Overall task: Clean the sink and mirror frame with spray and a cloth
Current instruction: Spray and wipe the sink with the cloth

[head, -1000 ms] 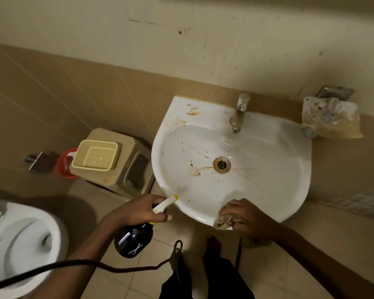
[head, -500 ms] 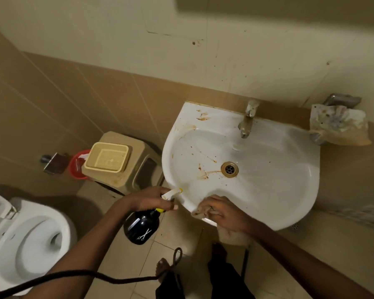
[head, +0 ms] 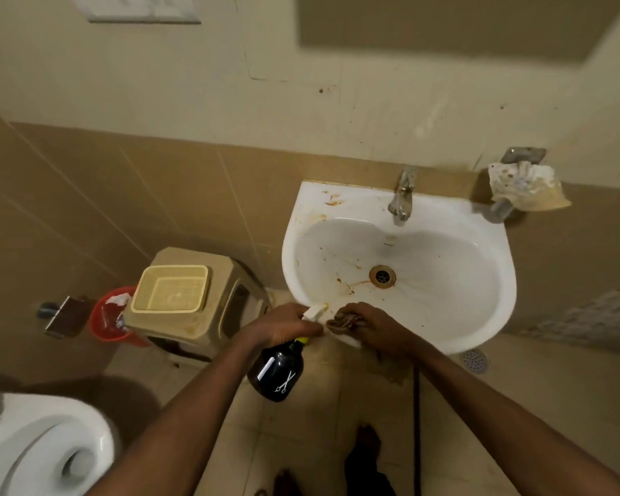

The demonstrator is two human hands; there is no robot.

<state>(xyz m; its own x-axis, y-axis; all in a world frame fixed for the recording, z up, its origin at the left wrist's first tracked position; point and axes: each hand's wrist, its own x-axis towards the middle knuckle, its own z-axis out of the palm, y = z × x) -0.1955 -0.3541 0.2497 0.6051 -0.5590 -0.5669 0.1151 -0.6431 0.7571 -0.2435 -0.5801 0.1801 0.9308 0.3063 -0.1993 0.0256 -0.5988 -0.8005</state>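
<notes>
Brown stains streaked the sink (head: pixel 444 281) basin, so the right hand (head: pixel 380 325) gripped a bunched cloth (head: pixel 344 322) against its front-left rim while the left hand (head: pixel 283 323) clasped the dark spray bottle (head: pixel 278 370) just beside, nozzle aimed inward, seemingly ready.

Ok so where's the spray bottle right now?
In the head view, the spray bottle hangs from the left hand, just below the sink's front-left rim, beside the right hand holding the cloth.
</notes>
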